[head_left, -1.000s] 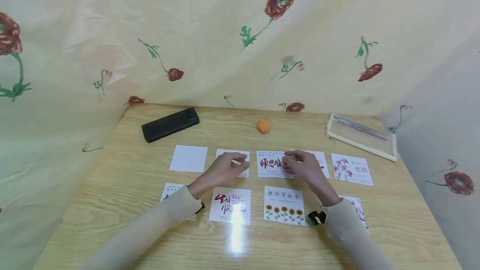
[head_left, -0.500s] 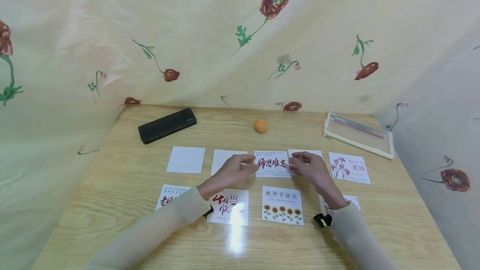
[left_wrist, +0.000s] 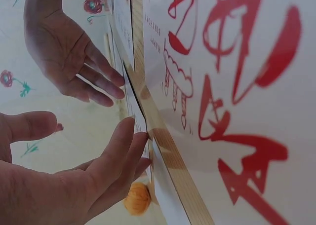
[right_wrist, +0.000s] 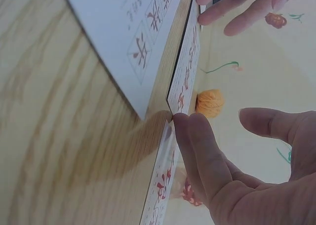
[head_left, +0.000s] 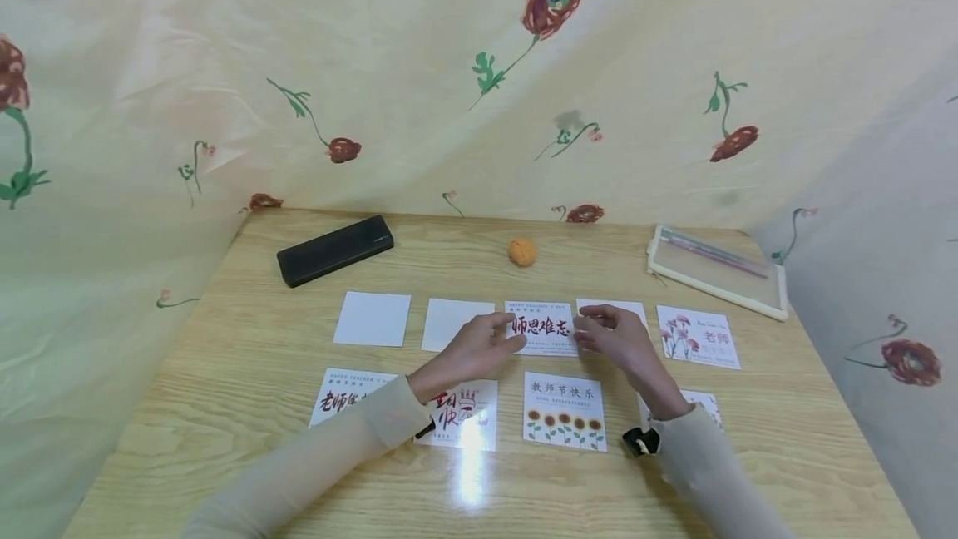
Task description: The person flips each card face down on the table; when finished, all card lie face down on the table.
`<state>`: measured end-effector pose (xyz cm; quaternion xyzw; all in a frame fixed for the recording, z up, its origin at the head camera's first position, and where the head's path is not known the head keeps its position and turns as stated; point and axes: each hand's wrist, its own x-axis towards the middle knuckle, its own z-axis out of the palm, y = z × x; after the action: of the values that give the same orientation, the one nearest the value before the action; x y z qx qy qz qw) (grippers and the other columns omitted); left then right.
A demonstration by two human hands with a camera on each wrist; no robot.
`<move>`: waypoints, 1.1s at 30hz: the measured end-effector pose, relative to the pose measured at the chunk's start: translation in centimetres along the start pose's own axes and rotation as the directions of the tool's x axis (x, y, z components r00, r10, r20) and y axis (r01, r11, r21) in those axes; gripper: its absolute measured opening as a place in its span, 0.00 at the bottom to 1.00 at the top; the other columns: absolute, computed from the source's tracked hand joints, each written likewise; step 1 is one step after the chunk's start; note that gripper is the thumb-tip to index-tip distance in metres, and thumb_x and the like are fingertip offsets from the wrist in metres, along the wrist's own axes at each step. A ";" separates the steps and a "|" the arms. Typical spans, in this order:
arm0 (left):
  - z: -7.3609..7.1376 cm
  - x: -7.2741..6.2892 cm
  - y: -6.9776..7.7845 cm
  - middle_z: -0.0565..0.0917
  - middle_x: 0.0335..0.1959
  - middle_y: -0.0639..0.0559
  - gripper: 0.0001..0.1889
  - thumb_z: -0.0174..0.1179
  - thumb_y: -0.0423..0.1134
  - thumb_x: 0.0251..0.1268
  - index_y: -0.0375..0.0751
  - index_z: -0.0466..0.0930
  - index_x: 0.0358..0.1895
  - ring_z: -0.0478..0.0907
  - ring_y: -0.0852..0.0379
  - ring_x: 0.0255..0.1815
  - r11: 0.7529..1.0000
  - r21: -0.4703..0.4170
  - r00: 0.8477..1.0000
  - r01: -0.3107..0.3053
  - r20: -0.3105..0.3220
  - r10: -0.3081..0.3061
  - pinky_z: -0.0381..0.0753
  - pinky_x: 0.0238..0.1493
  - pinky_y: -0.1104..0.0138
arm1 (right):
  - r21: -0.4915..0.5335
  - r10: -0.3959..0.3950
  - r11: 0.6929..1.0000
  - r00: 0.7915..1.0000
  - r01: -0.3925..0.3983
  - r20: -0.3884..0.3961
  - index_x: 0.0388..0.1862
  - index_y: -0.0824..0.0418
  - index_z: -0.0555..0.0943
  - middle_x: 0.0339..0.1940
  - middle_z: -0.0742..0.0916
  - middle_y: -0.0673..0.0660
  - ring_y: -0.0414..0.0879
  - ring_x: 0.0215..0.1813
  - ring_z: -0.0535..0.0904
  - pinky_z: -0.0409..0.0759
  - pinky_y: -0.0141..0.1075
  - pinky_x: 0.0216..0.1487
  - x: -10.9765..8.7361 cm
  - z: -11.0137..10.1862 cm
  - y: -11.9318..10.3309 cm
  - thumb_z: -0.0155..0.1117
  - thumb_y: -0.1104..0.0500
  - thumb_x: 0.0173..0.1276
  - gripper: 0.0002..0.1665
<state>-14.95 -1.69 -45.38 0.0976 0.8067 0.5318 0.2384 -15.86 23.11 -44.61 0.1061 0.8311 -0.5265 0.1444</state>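
A white card with red Chinese writing point(head_left: 540, 329) lies flat on the table between the two hands in the head view. My left hand point(head_left: 479, 346) is at its left edge, fingers reaching towards it. At the right edge, the fingertips of my right hand point(head_left: 617, 339) touch the card or the table beside it. The wrist views show both hands with fingers nearly straight and thumbs apart from them. Partly under the right hand lies another white card point(head_left: 632, 314). Left of the left hand lies a blank card point(head_left: 452, 323). Below it, the left wrist partly covers a birthday card point(head_left: 471, 431).
Other cards lie in two rows: a blank card point(head_left: 372, 318), a pink flower card point(head_left: 696, 338), a sunflower card point(head_left: 565, 414) and more under the sleeves. Behind them are a black case point(head_left: 334, 251), an orange ball point(head_left: 521, 252) and a white-edged clear pouch point(head_left: 714, 269).
My left hand has moved right, from over the blank card to the red-lettered card's left edge. My right hand has uncovered that card's right part. The card has shifted slightly left.
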 end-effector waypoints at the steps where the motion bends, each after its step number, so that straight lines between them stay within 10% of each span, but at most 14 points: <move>1: 0.0 -0.1 0.1 0.70 0.78 0.34 0.33 0.56 0.51 0.80 0.38 0.65 0.79 0.72 0.36 0.76 1.000 -0.001 1.000 0.003 0.000 -0.003 0.75 0.74 0.43 | 0.002 -0.001 1.000 1.000 0.001 -0.001 0.72 0.74 0.71 0.61 0.83 0.73 0.53 0.53 0.90 0.89 0.34 0.52 0.0 0.1 0.0 0.61 0.55 0.80 0.32; 33: 0.5 -0.4 -0.1 0.73 0.75 0.35 0.32 0.54 0.50 0.80 0.36 0.65 0.78 0.77 0.36 0.72 0.999 0.036 0.999 -0.034 -0.011 0.034 0.79 0.70 0.45 | 0.011 0.034 0.999 0.998 -0.034 -0.058 0.73 0.70 0.72 0.64 0.84 0.73 0.47 0.49 0.90 0.90 0.36 0.47 -0.5 0.9 -0.3 0.59 0.55 0.79 0.30</move>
<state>-14.38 -1.52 -45.50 0.1125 0.8156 0.5220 0.2229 -15.40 22.20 -44.58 0.1362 0.8303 -0.5248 0.1287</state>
